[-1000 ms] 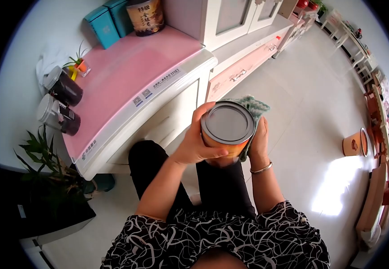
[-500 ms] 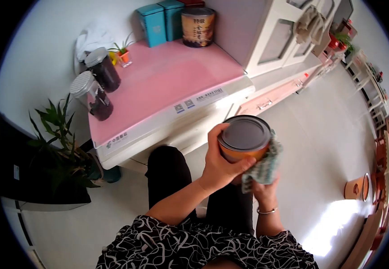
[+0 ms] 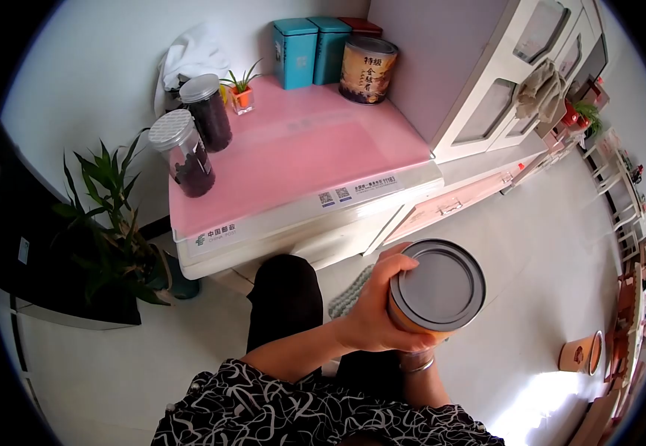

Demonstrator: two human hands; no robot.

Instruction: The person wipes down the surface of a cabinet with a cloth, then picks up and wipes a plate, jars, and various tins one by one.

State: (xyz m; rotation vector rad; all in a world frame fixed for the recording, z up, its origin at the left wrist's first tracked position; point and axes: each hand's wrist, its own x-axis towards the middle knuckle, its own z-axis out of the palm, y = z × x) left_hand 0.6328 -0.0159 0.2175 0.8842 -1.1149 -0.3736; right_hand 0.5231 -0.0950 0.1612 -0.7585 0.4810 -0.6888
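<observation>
A round tin [image 3: 439, 286] with a grey lid and an orange side is held upright in front of my body. My left hand [image 3: 378, 312] is wrapped round its left side, thumb near the bottom front and fingers at the lid's rim. A green-white cloth [image 3: 351, 293] shows to the left of that hand, behind it. My right hand is hidden beneath the tin and my left hand; only the right wrist with a silver bangle [image 3: 418, 366] shows.
A pink-topped cabinet [image 3: 300, 160] stands ahead, bearing two dark-filled jars [image 3: 191, 165], teal tins [image 3: 295, 56], a patterned tin [image 3: 367, 70] and a small plant [image 3: 242, 93]. A leafy plant [image 3: 107, 193] is at left, a bin [image 3: 576, 354] at right.
The view has turned, so the cabinet sits further right. The cloth has gone from the tin's right side to the left, behind my left hand. My right hand has passed out of sight under the tin.
</observation>
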